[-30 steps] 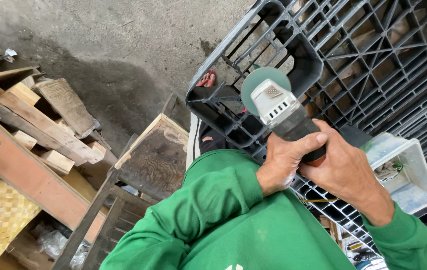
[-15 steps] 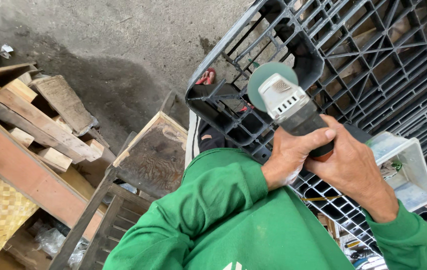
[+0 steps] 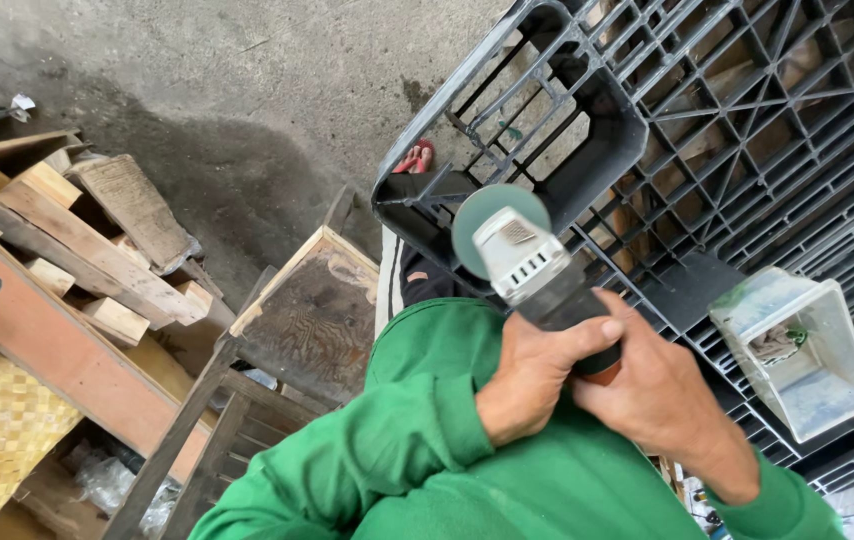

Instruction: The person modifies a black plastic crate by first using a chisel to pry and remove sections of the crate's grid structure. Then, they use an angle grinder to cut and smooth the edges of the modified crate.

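Both hands clamp the angle grinder [image 3: 537, 275]: left hand [image 3: 532, 375] wrapped round its body, right hand [image 3: 652, 395] behind. Its disc seems to meet the black plastic pallet [image 3: 747, 130]; contact is unclear. Beyond, scrap timber [image 3: 77, 245].
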